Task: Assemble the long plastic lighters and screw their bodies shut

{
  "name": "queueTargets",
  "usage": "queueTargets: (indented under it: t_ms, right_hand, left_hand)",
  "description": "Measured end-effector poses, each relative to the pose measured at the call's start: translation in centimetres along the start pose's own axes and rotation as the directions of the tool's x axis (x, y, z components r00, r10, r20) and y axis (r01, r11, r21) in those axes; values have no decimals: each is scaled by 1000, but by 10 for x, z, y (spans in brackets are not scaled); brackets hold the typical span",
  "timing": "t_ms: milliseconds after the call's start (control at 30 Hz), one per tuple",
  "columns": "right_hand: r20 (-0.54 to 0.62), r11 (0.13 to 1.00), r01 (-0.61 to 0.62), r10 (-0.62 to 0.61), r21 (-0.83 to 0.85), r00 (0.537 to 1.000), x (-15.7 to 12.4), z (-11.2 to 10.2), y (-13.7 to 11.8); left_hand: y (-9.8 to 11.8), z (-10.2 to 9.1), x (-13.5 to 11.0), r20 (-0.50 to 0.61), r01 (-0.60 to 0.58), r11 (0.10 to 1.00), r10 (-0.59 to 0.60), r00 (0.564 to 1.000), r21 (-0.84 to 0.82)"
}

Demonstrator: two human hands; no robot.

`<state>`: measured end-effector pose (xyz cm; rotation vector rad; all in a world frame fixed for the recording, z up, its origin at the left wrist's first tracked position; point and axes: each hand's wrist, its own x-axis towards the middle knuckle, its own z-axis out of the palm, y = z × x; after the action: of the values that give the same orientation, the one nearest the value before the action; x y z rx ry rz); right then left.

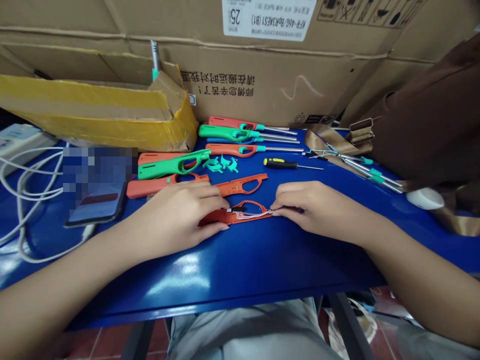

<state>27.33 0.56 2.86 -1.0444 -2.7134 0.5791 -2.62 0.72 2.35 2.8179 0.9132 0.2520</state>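
At the blue bench (262,270), the left hand (183,212) clamps an open orange lighter shell (250,218) by its handle; the right hand (318,207) pinches at its narrow tip, shell or wire unclear. Should either grip slip, the white wires (243,215) inside could spring out.

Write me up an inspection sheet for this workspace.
Surface: blue table, glossy, reflecting light.
Job's things: opened orange shell half with white wires inside; second orange half behind it.
Clutter: lighters, turquoise pieces, screwdriver, phone.
Grip: left hand holds the opened orange shell half; right hand pinches a small part at its end.
Cables: white cables beside the phone.
Surroundings: yellow-taped box, printed carton, brown fabric.
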Motion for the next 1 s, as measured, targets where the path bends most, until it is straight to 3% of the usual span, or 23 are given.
queueTargets:
  t_ms: [133,367,567,767,1000]
  right_hand:
    - [-40,997,35,-33,69,999,2,4,3]
    - [-52,997,71,-69,36,996,4,5,3]
    - [-2,999,-11,11,37,1000,4,3,3]
    - [2,980,-16,16,198,1000,4,-1,6]
    - [26,978,-114,111,176,993,6,-1,1]
  left_hand:
    - [0,0,0,4,9,1000,-9,1000,-21]
    - [-3,1,-1,15,40,998,-39,999,-58]
    - [-3,2,1,45,77,992,-73,996,-103]
    - [-4,3,0,38,65,992,-61,997,-107]
    - [-3,3,0,10,48,994,-47,999,-94]
